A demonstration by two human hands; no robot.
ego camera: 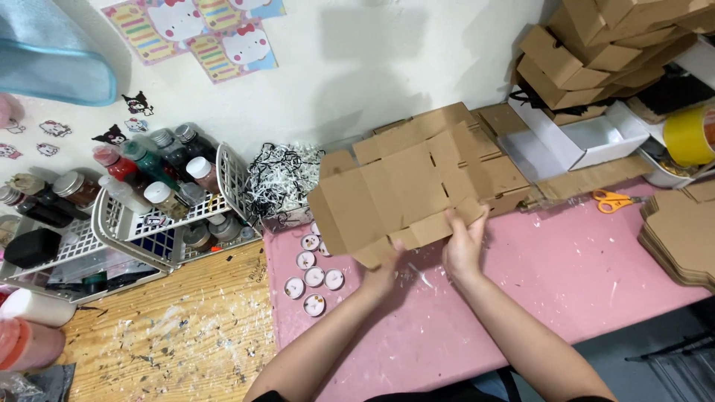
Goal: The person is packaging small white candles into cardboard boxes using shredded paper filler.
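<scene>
Both forearms reach out; I see my left hand (383, 274) and right hand (463, 242) pinching the flat cardboard box blank (406, 186) (unfolded) above the pink mat (566, 260).

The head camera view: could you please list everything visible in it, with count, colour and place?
flat cardboard box blank: one, brown, held above the pink mat
pink mat: one, pink, covers the table's right part
small round tins: about seven, white, on the mat's left edge
shredded paper: one heap, black and white, by the wall
white baskets: two, holding paint bottles, at left
scissors: one pair, orange handles, on the mat at right
folded boxes: a stack, brown, top right
tape roll: one, yellow, far right
left hand: under the blank's lower edge
right hand: grip on the blank's lower edge
</scene>
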